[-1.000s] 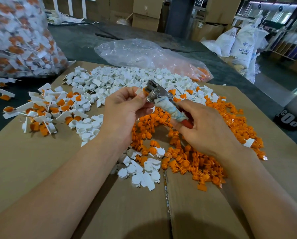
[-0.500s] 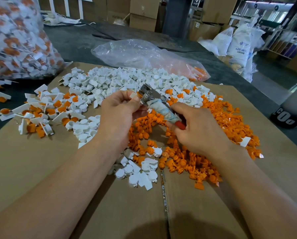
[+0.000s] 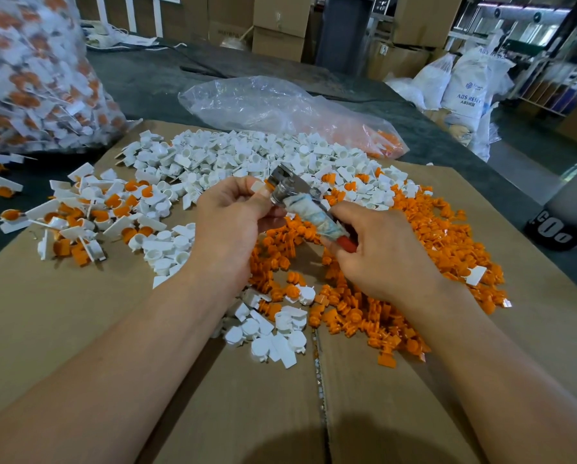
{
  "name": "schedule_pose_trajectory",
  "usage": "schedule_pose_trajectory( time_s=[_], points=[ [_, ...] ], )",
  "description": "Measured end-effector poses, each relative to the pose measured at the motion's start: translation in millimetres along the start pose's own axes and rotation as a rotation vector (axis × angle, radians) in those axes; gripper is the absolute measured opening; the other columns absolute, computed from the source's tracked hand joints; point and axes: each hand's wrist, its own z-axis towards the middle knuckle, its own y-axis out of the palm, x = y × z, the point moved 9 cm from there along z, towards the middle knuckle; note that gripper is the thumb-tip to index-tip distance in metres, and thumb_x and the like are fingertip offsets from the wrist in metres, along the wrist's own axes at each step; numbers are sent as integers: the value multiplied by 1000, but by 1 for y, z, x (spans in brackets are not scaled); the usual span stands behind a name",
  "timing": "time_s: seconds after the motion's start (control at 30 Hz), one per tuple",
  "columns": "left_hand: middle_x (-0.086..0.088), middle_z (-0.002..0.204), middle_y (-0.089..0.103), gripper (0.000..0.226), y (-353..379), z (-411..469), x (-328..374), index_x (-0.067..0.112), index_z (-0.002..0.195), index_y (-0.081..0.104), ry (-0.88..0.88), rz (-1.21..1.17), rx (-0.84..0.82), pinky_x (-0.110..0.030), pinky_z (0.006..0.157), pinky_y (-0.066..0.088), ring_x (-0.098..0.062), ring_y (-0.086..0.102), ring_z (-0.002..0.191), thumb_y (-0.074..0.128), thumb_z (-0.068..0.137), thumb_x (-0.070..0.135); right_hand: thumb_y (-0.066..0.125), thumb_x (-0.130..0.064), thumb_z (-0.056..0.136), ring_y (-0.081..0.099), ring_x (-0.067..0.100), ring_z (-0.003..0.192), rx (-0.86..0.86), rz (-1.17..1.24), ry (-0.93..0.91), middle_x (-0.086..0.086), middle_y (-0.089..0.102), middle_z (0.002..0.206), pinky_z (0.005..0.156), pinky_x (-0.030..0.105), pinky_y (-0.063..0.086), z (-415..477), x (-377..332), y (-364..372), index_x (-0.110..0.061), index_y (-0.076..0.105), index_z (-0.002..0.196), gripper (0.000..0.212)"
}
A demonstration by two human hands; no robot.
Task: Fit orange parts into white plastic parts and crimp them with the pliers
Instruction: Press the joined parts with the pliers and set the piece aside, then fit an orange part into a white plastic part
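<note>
**Crimp in hand at the pliers' nose**

Small white plastic part (image 3: 258, 189), a flat tab with a cup, is pinched in the fingertips of the left hand (image 3: 236, 219). It is raised above the heaps and pressed against the head of the metal pliers (image 3: 288, 187). A speck of orange shows at the contact, so an insert is probably seated. Whether the jaws are closed on it I cannot tell. The right hand (image 3: 377, 252) is wrapped round the pliers' cloth-bound, red-tipped handles.

The piece looks feather-light, stiff and smooth, so it is likely to skid or flip out of a loose pinch. The flat tab is the sensible place to hold, which leaves the cup free for the tool. Thin plastic may crack under too hard a squeeze, so a short, firm one should do.

Beneath the hands lies the heap of loose orange parts (image 3: 431, 236). Beyond them is the heap of empty white plastic parts (image 3: 247, 155), and to the left a scatter of fitted white-and-orange pieces (image 3: 79, 209). All of it rests on a brown cardboard sheet (image 3: 62, 313). A crumpled clear plastic bag (image 3: 273, 105) lies behind, and a bulging bag of finished pieces (image 3: 29, 78) stands at far left.
</note>
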Motion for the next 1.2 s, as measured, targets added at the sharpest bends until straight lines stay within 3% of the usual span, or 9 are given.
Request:
schedule_pose_trajectory(
  time_s=[0.27, 0.4, 0.5, 0.6, 0.77, 0.9, 1.03, 1.13, 1.2],
  points=[
    [-8, 70, 62, 27, -1, 0, 2, 9, 67, 54, 4, 0, 11, -20, 53, 53, -16, 63, 59, 51, 87, -10, 62, -18, 83, 52, 25, 64, 17, -16, 18, 8, 60, 74, 55, 39, 44, 0, 2, 1, -12, 57, 94, 14],
    [-5, 61, 65, 25, 0, 0, -1, 8, 67, 55, -51, -38, -1, -23, 53, 54, -16, 65, 58, 53, 85, -9, 63, -31, 83, 47, 15, 71, 44, -43, 26, -4, 54, 79, 56, 29, 36, 1, 8, 3, -18, 56, 102, 24],
    [-5, 57, 66, 14, -3, 1, -6, 2, 74, 58, -122, -148, 22, -20, 51, 54, -14, 66, 57, 58, 82, -9, 63, -42, 81, 44, 10, 80, 94, -84, 113, -8, 50, 88, 57, 25, 29, 4, 25, -3, -22, 55, 109, 35],
    [-7, 60, 68, 2, -10, 4, -7, -2, 84, 59, -180, -348, 82, -17, 51, 52, -14, 67, 58, 57, 86, -2, 63, -46, 79, 49, 15, 92, 116, -113, 210, -2, 57, 103, 68, 26, 32, 5, 47, -9, -22, 54, 118, 47],
    [-5, 56, 66, 25, -34, 10, -3, 11, 73, 48, -184, -590, 238, -20, 48, 51, -15, 65, 52, 45, 96, 21, 66, -51, 74, 51, 22, 113, 79, -167, 349, 4, 55, 124, 86, 34, 41, 2, 74, -12, -21, 49, 130, 65],
    [-2, 52, 63, 26, -60, 14, 8, 13, 73, 46, -108, -714, 381, -18, 49, 48, -13, 62, 47, 41, 97, 22, 67, -54, 73, 49, 23, 117, -9, -209, 404, 4, 53, 130, 89, 36, 42, 2, 84, -6, -21, 46, 133, 72],
    [0, 51, 62, 41, -80, 17, 17, 14, 69, 49, -47, -803, 433, -16, 49, 45, -13, 60, 45, 32, 100, 35, 65, -59, 71, 49, 25, 117, -71, -246, 423, 5, 52, 130, 88, 37, 42, 2, 87, -1, -19, 45, 134, 77],
    [-1, 52, 63, 46, -78, 18, 16, 12, 71, 54, -68, -770, 396, -16, 49, 46, -13, 60, 46, 30, 100, 38, 63, -63, 70, 49, 26, 115, -100, -249, 427, 6, 54, 128, 84, 36, 40, 2, 90, 3, -18, 48, 130, 77],
    [1, 51, 62, 37, -70, 19, 12, 12, 72, 55, -129, -575, 359, -16, 46, 45, -11, 59, 45, 37, 99, 32, 61, -66, 69, 48, 25, 118, -118, -251, 441, 6, 52, 131, 87, 36, 41, 2, 93, 6, -17, 46, 132, 81]
  ],
)
